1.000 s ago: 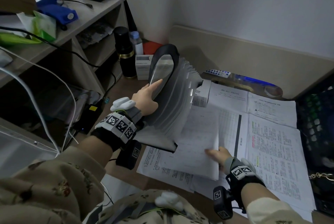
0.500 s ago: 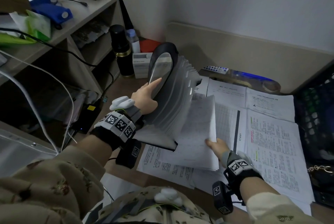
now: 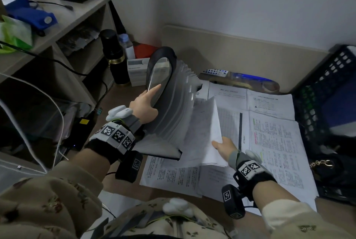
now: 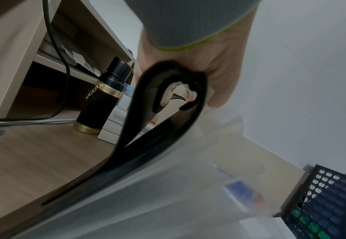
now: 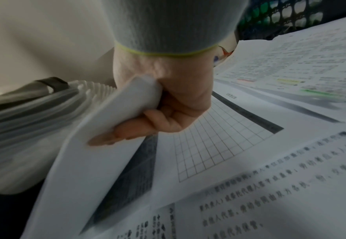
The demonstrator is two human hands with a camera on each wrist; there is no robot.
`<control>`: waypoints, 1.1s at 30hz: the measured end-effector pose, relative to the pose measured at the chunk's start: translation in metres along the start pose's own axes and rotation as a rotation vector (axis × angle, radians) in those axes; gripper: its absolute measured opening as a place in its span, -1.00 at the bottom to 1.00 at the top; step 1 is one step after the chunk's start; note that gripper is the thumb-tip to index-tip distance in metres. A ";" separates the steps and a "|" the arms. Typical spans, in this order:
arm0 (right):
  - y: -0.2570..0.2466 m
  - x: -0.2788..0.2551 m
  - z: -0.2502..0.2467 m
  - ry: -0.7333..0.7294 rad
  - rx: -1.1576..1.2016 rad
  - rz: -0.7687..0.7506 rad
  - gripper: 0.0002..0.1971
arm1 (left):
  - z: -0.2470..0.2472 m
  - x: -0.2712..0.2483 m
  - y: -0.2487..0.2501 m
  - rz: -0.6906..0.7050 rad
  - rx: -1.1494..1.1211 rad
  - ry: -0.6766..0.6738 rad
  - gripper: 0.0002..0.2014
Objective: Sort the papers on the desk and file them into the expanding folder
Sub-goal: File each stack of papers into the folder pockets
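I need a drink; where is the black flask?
In the head view, the black flask stands upright at far left by the shelf unit, beside a small bottle.

The expanding folder was translucent grey, black-edged; the flask black, gold-banded; the sleeve beige, floral.

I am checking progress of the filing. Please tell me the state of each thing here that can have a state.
expanding folder: fanned open, tilted, held up
left hand: grips the folder's front cover
right hand: pinches the sheaf of papers
sheaf of papers: raised on edge beside the folder, not yet in a pocket
papers on the desk: flat, spread out, not yet filed
black flask: upright, capped
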State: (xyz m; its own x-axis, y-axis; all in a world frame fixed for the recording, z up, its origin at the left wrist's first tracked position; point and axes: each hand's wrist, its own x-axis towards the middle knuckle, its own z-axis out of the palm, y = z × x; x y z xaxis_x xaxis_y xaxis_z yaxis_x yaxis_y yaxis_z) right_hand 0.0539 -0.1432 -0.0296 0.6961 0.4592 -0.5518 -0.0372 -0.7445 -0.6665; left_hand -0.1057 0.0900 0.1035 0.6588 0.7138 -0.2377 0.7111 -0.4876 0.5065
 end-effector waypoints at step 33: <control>-0.141 -0.091 -0.039 0.795 0.058 -0.392 -0.69 | 0.021 0.002 0.012 0.011 0.047 -0.029 -0.12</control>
State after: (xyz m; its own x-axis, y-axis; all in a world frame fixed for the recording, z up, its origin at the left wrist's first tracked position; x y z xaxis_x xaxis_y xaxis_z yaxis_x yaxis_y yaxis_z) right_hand 0.0235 -0.0988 0.1339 0.9576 0.1877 0.2187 0.2874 -0.5684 -0.7709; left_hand -0.0901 0.0749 0.0914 0.6734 0.6933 -0.2567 0.7137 -0.5191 0.4703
